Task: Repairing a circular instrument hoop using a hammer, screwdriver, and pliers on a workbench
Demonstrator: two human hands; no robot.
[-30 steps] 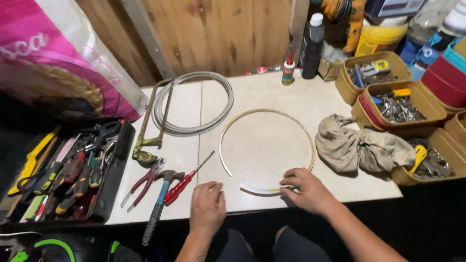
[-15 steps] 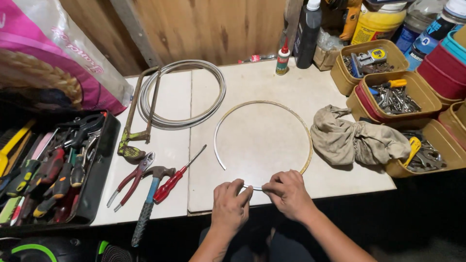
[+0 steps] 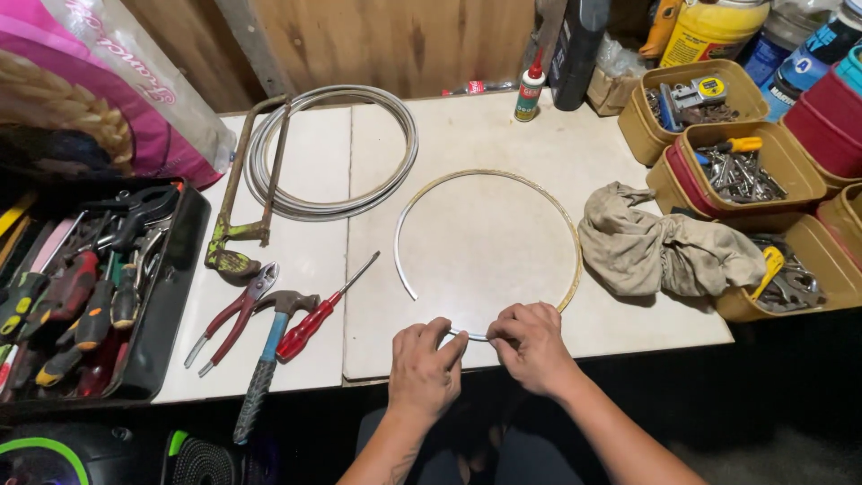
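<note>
Head view: both hands closed on the hoop's near end

Half a second before, your left hand had just arrived. Now you pinched the thin metal hoop at the tabletop front edge, right hand fingers likewise pressed around its free end, suggesting bending was underway.

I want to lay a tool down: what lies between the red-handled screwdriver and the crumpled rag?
In the head view, between the red-handled screwdriver and crumpled rag lies only the thin metal hoop, with bare tabletop inside it.
</note>
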